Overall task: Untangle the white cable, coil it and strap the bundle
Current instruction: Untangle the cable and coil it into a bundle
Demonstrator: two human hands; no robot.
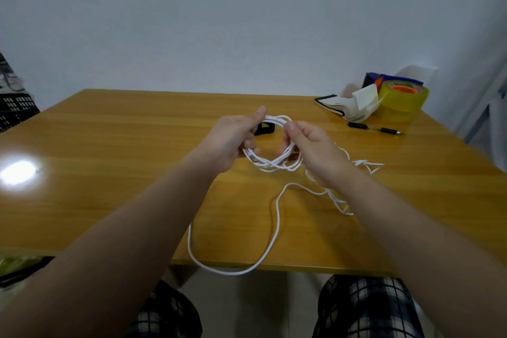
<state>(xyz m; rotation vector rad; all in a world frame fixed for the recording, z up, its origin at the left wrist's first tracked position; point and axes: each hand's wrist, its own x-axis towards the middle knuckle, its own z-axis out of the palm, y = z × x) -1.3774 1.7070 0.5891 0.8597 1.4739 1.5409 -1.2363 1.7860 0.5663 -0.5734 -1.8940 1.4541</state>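
Both hands are up over the middle of the wooden table (pixel 115 151), working the white cable (pixel 275 223) into a coil (pixel 271 163). The left hand (pixel 233 140) is clenched around the 9 o'clock side of the coil, thumb sticking up at the top and the other fingers curled under several loops, with what looks like a plug end poking out just below its fingers. The right hand (pixel 315 151) is closed on the 3 o'clock side, thumb and forefinger pinching the strands near the top of the ring. So both hands are grasping the cable, and the coil is held up between them, a few turns, kind of loose at the bottom.

The rest of the cable isn't wound yet: it trails from under the right wrist, lies in a messy squiggle toward 4 o'clock on the tabletop, then runs back toward the near edge and hangs over it in a big slack loop at 6 o'clock.

A small black strap (pixel 264 129) sits on the table just behind the coil, partly hidden by the left hand. Way out at 2 o'clock there's a roll of yellowish clear tape (pixel 403 101) with an orange core, some folded papers (pixel 354 107) next to it, and a black pen-like tool (pixel 374 128) lying in front of those. Plaid-trousered knees (pixel 367 307) show under the near edge
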